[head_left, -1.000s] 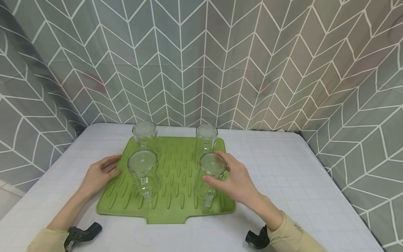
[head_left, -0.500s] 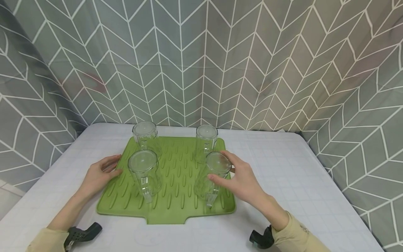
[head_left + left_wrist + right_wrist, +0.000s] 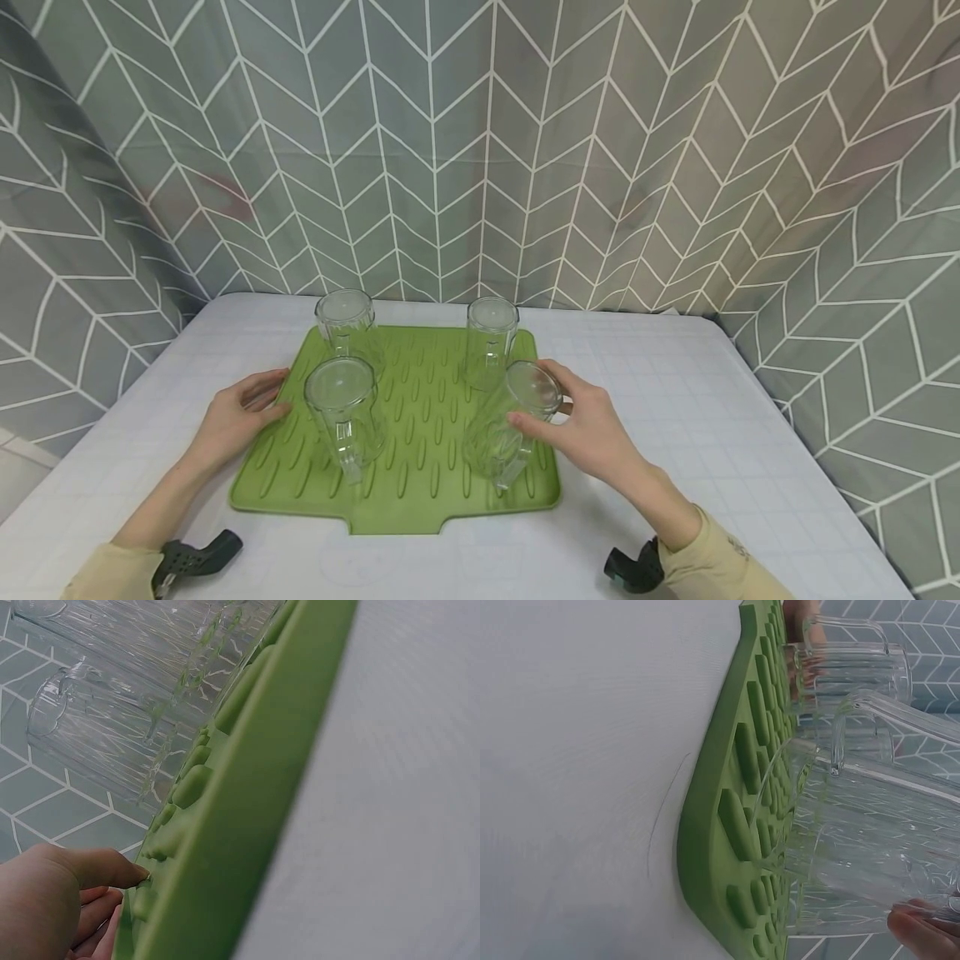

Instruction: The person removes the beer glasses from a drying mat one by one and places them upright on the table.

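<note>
Four clear glass mugs would exceed my count, so several stand upside down on a green ridged drying mat (image 3: 397, 518). My right hand (image 3: 588, 429) grips the front right glass mug (image 3: 498, 442) near its upturned base, thumb on the near side. That mug leans to the right, and its rim end is still at the mat in the right wrist view. At the mat's left edge my left hand (image 3: 234, 423) pinches the mat, its thumb (image 3: 112, 868) on top. The front left mug (image 3: 345, 425) is nearest to that hand. Part of the left fingers is hidden behind the edge.
The back left mug (image 3: 345, 321) and the back right mug (image 3: 489, 342) stand on the mat's far half. A white cloth (image 3: 637, 375) covers the table. Patterned grey curtains (image 3: 465, 167) hang behind and at both sides.
My right hand has moved to the right, tilting the front right mug's base the same way. My left hand and the other mugs have stayed in place.
</note>
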Tool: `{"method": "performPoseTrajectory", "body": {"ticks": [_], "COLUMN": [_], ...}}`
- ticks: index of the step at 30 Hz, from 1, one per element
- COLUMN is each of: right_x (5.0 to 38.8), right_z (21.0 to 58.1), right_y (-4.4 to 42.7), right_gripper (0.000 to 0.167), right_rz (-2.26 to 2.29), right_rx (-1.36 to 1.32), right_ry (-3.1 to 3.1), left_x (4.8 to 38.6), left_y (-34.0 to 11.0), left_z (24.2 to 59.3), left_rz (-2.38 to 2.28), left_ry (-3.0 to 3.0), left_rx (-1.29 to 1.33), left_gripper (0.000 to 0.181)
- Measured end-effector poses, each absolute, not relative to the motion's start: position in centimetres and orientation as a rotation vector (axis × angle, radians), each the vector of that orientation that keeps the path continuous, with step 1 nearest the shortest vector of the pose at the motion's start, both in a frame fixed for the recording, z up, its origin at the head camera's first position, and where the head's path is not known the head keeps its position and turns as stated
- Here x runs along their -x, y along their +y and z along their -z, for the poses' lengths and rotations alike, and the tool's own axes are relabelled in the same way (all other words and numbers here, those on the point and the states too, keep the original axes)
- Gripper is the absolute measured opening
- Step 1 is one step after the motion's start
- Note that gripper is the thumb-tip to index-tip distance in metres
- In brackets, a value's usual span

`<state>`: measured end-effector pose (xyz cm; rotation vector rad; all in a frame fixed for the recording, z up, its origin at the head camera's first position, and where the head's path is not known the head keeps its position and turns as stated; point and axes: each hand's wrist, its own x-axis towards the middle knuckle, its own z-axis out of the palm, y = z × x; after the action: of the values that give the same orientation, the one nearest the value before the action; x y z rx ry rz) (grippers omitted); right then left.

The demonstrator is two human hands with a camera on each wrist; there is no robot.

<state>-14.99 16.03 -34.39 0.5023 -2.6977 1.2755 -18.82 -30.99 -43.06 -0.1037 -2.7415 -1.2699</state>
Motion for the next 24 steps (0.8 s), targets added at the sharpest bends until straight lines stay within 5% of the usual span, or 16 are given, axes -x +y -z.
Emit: {"method": "performPoseTrajectory", "body": {"ticks": [24], "right_x": [15.3], "right_z": [33.8], "right_y": [18.0], "right_gripper": [0.07], "right_rz": [-1.176], "right_rx": [-0.542], "right_ry": [-2.75], "left_x": [18.9], "left_y": [-31.1], "left_z": [43.3], "left_rz": [1.276], "left_ry": [-2.734], "left_rx": [0.107], "left_gripper": [0.062]}}
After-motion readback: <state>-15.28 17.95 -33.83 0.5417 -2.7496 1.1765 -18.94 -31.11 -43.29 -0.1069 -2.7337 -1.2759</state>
